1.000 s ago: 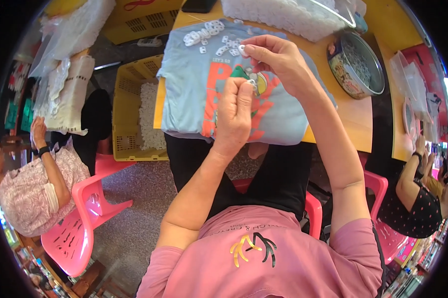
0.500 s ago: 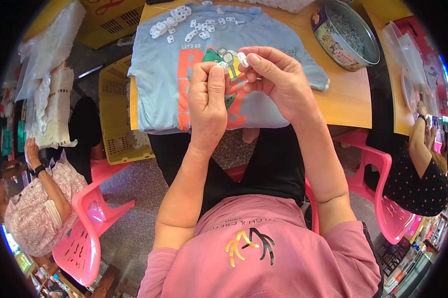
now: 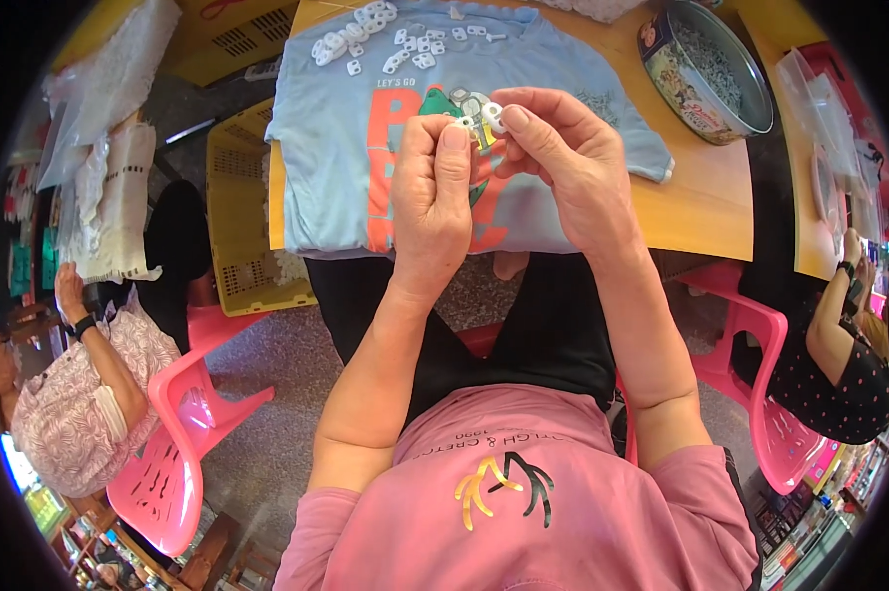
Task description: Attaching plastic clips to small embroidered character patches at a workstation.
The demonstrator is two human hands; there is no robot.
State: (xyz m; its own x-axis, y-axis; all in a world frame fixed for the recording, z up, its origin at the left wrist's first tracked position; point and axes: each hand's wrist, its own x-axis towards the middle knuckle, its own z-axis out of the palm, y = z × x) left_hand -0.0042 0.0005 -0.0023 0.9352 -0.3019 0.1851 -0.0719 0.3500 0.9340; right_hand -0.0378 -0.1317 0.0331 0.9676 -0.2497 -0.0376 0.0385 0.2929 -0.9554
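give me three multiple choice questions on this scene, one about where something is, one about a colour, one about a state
1. Where does the round metal tin stand?
A. on the floor under the table
B. on the wooden table, right of the T-shirt
C. in the yellow crate

2. What colour is the T-shirt spread on the table?
A. light blue
B. black
C. yellow

3. How is the small white plastic piece held?
A. lying loose in an open palm
B. clamped under one foot
C. pinched between the fingers of the left hand and right hand

Answers: 1 B, the tin sits on the tabletop beside the shirt's right sleeve. 2 A, the cloth is pale blue with an orange print. 3 C, both hands' fingertips meet on it above the shirt.
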